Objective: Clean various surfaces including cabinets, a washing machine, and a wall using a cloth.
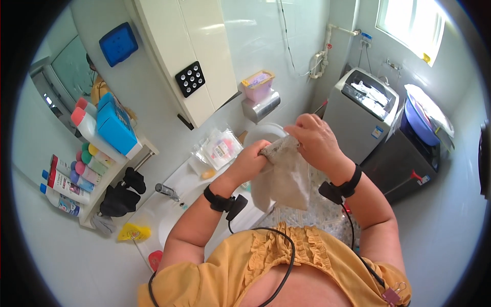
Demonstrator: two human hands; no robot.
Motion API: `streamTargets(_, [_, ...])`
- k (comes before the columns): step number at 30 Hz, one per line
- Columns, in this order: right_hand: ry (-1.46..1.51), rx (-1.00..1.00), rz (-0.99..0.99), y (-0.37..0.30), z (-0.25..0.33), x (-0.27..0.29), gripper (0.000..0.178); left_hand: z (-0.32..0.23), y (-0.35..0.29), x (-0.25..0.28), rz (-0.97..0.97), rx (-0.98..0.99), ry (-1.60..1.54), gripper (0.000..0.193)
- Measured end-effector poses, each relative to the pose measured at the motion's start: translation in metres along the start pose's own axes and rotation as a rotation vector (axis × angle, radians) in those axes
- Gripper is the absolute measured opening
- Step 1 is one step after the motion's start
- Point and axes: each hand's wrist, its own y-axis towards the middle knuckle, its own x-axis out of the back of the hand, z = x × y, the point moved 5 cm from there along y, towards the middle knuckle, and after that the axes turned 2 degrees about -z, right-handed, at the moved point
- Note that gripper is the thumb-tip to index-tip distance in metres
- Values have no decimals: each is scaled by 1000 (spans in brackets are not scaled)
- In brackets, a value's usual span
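With our left hand (251, 161) and right hand (319, 143), we pinch the upper edge of the pale cloth (284, 180), which hangs near the white washbasin (169, 216).

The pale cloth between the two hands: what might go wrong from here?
The pale cloth hangs from the left hand and right hand; if both grips loosened, it might drop, perhaps onto the patterned floor.
A black cable loops loosely over the yellow top, so it could snag during a wide arm movement.
The clear packets appear close to the left hand, which might knock them.
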Motion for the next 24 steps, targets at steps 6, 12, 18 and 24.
streamTargets(6, [199,-498,234,11,-62,-63,28,-30,-10,26,95,-82,-238,46])
streamTargets(12, [1557,-707,115,28,-38,-96,41,15,0,80,-231,-51,-120,51])
streamTargets(18, [1774,-517,-35,13,-92,-146,49,41,21,85,-282,133,-371,53])
streamTargets(24, [1856,-451,182,31,-66,-151,31,55,40,107,-479,85,-497,45])
